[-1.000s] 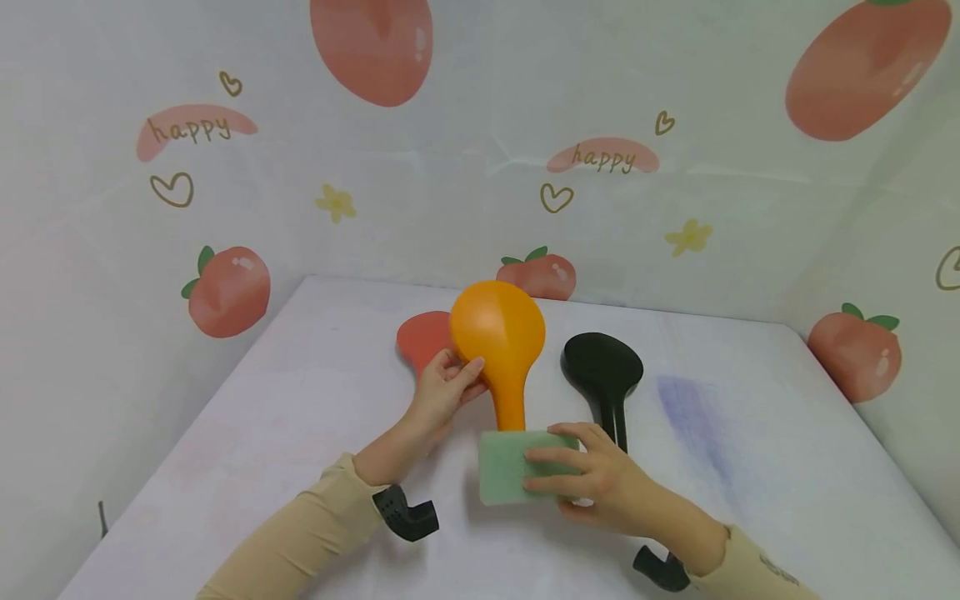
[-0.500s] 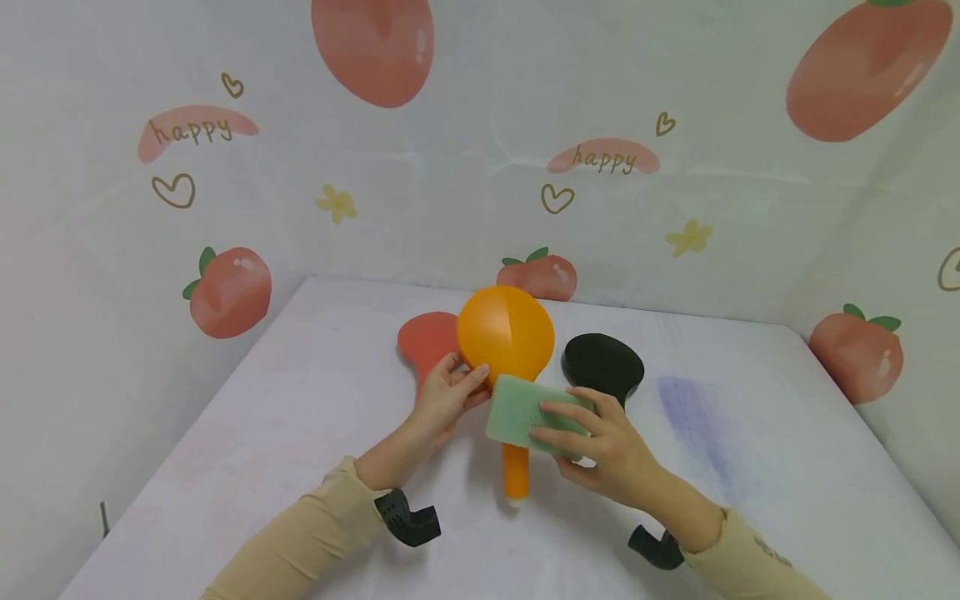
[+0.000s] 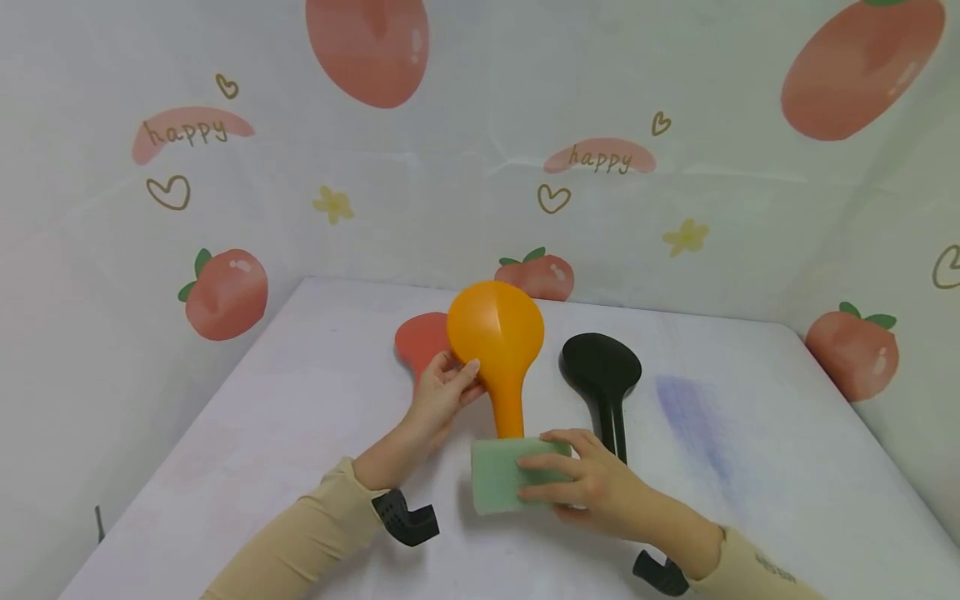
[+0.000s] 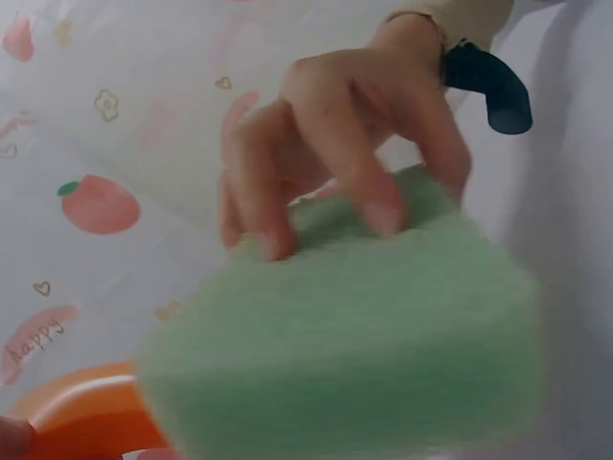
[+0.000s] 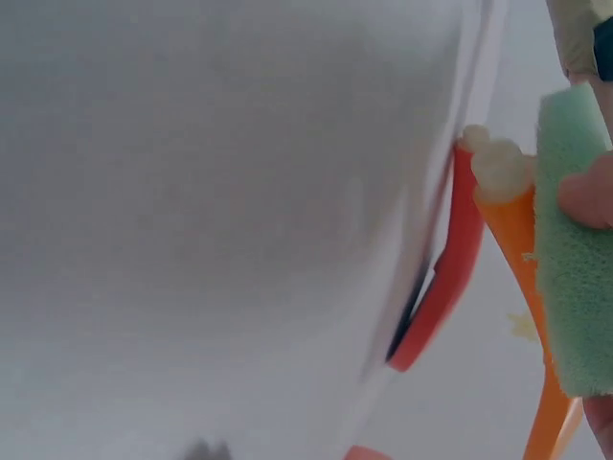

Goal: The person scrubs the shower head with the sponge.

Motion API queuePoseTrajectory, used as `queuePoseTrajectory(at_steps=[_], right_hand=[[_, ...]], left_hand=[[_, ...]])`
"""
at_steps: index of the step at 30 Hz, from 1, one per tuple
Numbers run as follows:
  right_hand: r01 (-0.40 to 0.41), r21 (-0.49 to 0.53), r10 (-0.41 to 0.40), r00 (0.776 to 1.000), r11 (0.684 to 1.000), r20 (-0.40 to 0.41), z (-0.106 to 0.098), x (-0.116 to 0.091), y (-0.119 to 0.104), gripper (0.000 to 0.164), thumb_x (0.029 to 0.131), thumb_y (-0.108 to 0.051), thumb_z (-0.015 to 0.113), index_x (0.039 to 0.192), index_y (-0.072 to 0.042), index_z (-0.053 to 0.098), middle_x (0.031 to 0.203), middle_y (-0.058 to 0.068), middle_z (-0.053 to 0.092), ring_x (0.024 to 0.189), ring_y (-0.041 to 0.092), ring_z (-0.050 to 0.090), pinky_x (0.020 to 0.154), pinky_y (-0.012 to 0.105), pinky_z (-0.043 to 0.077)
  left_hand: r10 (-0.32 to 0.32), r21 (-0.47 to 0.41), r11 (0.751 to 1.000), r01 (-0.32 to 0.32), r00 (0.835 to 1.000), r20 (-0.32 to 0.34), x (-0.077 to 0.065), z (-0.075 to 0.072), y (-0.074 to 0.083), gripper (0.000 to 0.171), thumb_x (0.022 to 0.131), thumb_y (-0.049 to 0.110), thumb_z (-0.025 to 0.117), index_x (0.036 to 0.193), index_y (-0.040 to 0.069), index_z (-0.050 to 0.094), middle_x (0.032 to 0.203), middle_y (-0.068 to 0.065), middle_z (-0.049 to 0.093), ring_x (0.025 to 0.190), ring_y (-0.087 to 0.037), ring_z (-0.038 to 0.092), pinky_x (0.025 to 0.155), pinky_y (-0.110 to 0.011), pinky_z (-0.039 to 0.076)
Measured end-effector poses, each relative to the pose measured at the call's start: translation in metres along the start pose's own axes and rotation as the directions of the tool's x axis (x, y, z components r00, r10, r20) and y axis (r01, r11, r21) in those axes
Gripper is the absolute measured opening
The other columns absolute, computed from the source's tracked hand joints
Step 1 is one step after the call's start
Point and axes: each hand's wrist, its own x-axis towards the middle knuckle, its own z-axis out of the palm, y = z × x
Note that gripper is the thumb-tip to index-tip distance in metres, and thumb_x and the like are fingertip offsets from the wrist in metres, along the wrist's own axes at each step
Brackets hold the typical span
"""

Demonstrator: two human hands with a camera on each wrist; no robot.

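My left hand point(image 3: 441, 396) holds an orange round-headed paddle point(image 3: 497, 321) by the lower left edge of its head, thumb in front. The paddle stands head up, with its smooth face towards me. My right hand point(image 3: 603, 492) grips a pale green sponge point(image 3: 495, 475) by its right end, fingers spread over the front. The sponge overlaps the lower handle and hides its end in the head view. In the right wrist view the sponge point(image 5: 575, 278) lies along the orange handle point(image 5: 512, 225), which ends in a whitish tip point(image 5: 501, 169).
Behind my left hand a similar red paddle point(image 3: 422, 337) lies on the white table point(image 3: 300, 400), partly hidden. A black paddle point(image 3: 600, 362) with a grooved handle lies to the right. A bluish smear point(image 3: 693, 417) marks the tabletop beyond it. A fruit-printed sheet point(image 3: 435, 183) hangs behind.
My right hand has carried the sponge up to the paddle's neck, then back down to the lower handle. The paddle shifted slightly right and back, still in my left hand.
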Motion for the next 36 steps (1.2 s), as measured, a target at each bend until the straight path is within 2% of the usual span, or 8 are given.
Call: queuePoseTrajectory(at_steps=[7, 11, 13, 15, 21, 28, 31, 36], right_hand=[[0.001, 0.002, -0.001, 0.999, 1.000, -0.036, -0.003, -0.003, 0.005, 0.050, 0.058, -0.014, 0.082, 0.104, -0.030, 0.067, 0.119, -0.005, 0.061, 0.112, 0.029, 0.048, 0.087, 0.042, 0.046], [-0.070, -0.010, 0.069, 0.994, 0.997, -0.087, -0.007, -0.001, 0.013, 0.025, 0.081, -0.022, 0.070, 0.105, -0.028, 0.068, 0.118, -0.001, 0.061, 0.112, 0.032, 0.047, 0.088, 0.046, 0.045], [-0.116, 0.000, 0.115, 0.985, 0.993, -0.128, -0.008, 0.002, 0.018, 0.017, 0.091, -0.029, 0.057, 0.104, -0.026, 0.068, 0.117, 0.002, 0.061, 0.111, 0.034, 0.047, 0.088, 0.046, 0.045], [-0.156, 0.019, 0.157, 0.971, 0.988, -0.178, -0.009, 0.005, 0.022, 0.026, 0.094, -0.035, 0.046, 0.104, -0.024, 0.068, 0.117, 0.006, 0.060, 0.111, 0.035, 0.046, 0.091, 0.044, 0.045], [-0.195, 0.093, 0.214, 0.934, 0.976, -0.286, -0.007, 0.010, 0.028, 0.028, 0.094, -0.034, 0.050, 0.103, -0.016, 0.068, 0.117, 0.013, 0.059, 0.109, 0.036, 0.046, 0.105, 0.029, 0.036], [-0.140, 0.131, 0.167, 0.958, 0.982, -0.233, -0.002, 0.000, 0.022, 0.024, 0.093, -0.034, 0.053, 0.106, -0.019, 0.067, 0.118, 0.010, 0.059, 0.113, 0.031, 0.046, 0.111, 0.020, 0.030], [-0.130, 0.140, 0.153, 0.973, 0.982, -0.174, -0.002, -0.004, 0.018, 0.023, 0.092, -0.036, 0.054, 0.107, -0.023, 0.067, 0.120, 0.007, 0.058, 0.114, 0.030, 0.046, 0.106, 0.025, 0.038], [-0.086, 0.136, 0.104, 0.986, 0.987, -0.133, -0.002, -0.007, 0.013, 0.020, 0.089, -0.034, 0.060, 0.106, -0.026, 0.066, 0.119, 0.003, 0.059, 0.112, 0.030, 0.047, 0.102, 0.028, 0.041]], left_hand=[[-0.002, -0.008, 1.000, 0.002, 1.000, -0.005, -0.002, -0.001, 0.005, 0.040, 0.096, 0.010, 0.051, 0.133, 0.001, 0.039, 0.124, -0.023, 0.055, 0.095, -0.016, 0.065, 0.092, -0.037, 0.050], [-0.008, -0.015, 1.000, 0.008, 1.000, 0.022, -0.004, -0.002, 0.006, 0.039, 0.097, 0.010, 0.048, 0.134, 0.004, 0.038, 0.126, -0.021, 0.054, 0.098, -0.016, 0.065, 0.093, -0.035, 0.050], [-0.009, -0.011, 1.000, 0.009, 0.999, 0.036, -0.005, -0.003, 0.006, 0.039, 0.097, 0.010, 0.047, 0.135, 0.005, 0.038, 0.128, -0.021, 0.053, 0.099, -0.015, 0.065, 0.093, -0.034, 0.050], [-0.015, -0.010, 1.000, 0.016, 0.999, 0.049, -0.006, -0.003, 0.006, 0.039, 0.097, 0.011, 0.047, 0.135, 0.005, 0.038, 0.128, -0.020, 0.053, 0.098, -0.014, 0.064, 0.093, -0.033, 0.050], [-0.023, -0.021, 0.999, 0.025, 0.997, 0.069, -0.006, -0.002, 0.005, 0.039, 0.097, 0.011, 0.047, 0.135, 0.006, 0.038, 0.127, -0.017, 0.054, 0.098, -0.013, 0.064, 0.093, -0.033, 0.050], [0.009, -0.098, 0.995, -0.003, 0.998, 0.064, -0.003, -0.006, 0.003, 0.040, 0.097, 0.014, 0.048, 0.135, 0.006, 0.038, 0.122, -0.011, 0.053, 0.102, -0.016, 0.063, 0.092, -0.031, 0.051], [0.018, -0.157, 0.988, -0.013, 0.999, 0.030, -0.002, -0.006, 0.005, 0.039, 0.098, 0.014, 0.047, 0.134, 0.006, 0.037, 0.117, -0.008, 0.052, 0.098, -0.015, 0.063, 0.091, -0.029, 0.052], [0.009, -0.213, 0.977, -0.016, 0.999, -0.033, -0.003, -0.006, 0.013, 0.042, 0.098, 0.015, 0.046, 0.137, 0.006, 0.034, 0.123, -0.010, 0.051, 0.095, -0.013, 0.061, 0.092, -0.029, 0.051]])
